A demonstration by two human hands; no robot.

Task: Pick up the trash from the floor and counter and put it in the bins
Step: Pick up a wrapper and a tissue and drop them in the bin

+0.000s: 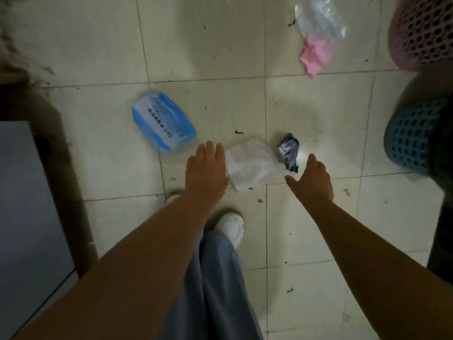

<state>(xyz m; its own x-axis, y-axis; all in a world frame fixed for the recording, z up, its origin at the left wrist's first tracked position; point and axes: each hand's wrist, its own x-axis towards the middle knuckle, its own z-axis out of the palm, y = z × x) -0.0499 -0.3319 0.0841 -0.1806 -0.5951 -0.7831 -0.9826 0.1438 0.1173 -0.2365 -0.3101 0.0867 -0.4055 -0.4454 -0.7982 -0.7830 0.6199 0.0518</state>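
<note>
Head view first: we are looking straight down at a pale tiled floor (313, 217) with dark specks and grout lines. Our left hand (206, 170) is stretched out flat, fingers together and extended, its grip open and holding nothing; its fingertips sit just beside the left edge of a white paper wrapper (252, 165) lying on the floor. Our right hand (313, 180) is also spread, thumb out to the left and fingers forward, grip open and empty, hovering near the wrapper's lower right corner (whether either hand actually touches the paper we cannot tell).

Just right of the white wrapper lies a crumpled silver-and-blue foil packet (289, 152), close to our right fingertips. To the left and further away sits a blue and white tissue pack (164, 121) with printed characters, well apart from both hands. At the far upper right of the floor we see a clear plastic bag (321, 18) with a pink crumpled piece (316, 56) touching its lower end.

Two perforated bins stand at the right edge: a pink bin (424, 33) further off and a blue bin (414, 136) nearer, the blue one near the foil packet.

Below, our grey trousers (220, 290) and a white shoe (232, 227) show between the forearms. A dark frame (56, 155) runs down the left side.
</note>
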